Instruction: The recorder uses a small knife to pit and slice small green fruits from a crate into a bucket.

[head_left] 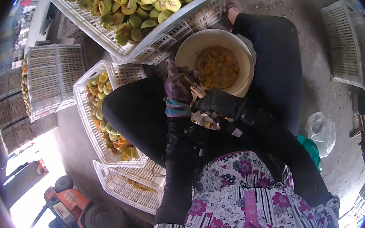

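My left hand, in a stained purple glove with a teal cuff, is closed beside the rim of a cream bucket. What lies in its fingers is mostly hidden. Close against it, my right hand, in a dark glove, grips a knife by its wooden handle; I cannot see the blade clearly. Orange and green fruit pieces lie in liquid inside the bucket, which stands between my legs. Below my hands, more cut bits show in my lap, partly covered by my right arm.
A large white crate heaped with green fruit halves stands ahead on the left. Lower crates with cut fruit sit beside my left leg. Stacked crates are farther left, others far right. A red machine is at lower left, a clear plastic bag right.
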The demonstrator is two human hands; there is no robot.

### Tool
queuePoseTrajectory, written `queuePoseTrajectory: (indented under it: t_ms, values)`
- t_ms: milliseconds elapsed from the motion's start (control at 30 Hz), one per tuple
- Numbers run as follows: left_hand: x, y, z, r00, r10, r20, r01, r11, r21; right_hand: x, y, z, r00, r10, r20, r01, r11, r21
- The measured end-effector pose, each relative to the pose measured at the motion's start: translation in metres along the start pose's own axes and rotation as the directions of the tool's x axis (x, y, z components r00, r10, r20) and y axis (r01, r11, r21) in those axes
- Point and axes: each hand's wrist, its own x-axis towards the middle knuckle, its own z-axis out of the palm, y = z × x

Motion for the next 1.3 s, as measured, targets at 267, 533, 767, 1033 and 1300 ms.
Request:
queuePoseTrajectory:
  t_ms: [267,533,767,1033,1300]
  values:
    - [0.003,-0.006,0.007,0.997,0.072,-0.002,-0.070,0.975,0.212,-0.007,-0.019,-0.010,0.971,0.229,0.072,-0.240,0.937,0.253]
    - [0.022,-0.020,-0.015,0.924,-0.375,0.071,0.382,0.901,-0.208,-0.005,0.001,-0.004,0.985,-0.019,-0.173,-0.071,0.862,-0.502]
    - [0.036,0.019,-0.070,0.998,0.004,-0.069,-0.028,0.935,-0.355,-0.014,0.021,-0.016,0.823,-0.223,-0.523,-0.296,0.618,-0.728]
    - [0.054,0.126,-0.074,0.905,0.416,-0.088,-0.417,0.828,-0.376,0.003,0.046,-0.014,0.781,-0.046,-0.622,-0.507,0.535,-0.676]
    - [0.164,0.137,-0.014,0.939,0.139,0.313,-0.175,-0.592,0.787,0.008,0.013,-0.004,0.838,0.073,-0.540,-0.438,0.679,-0.589]
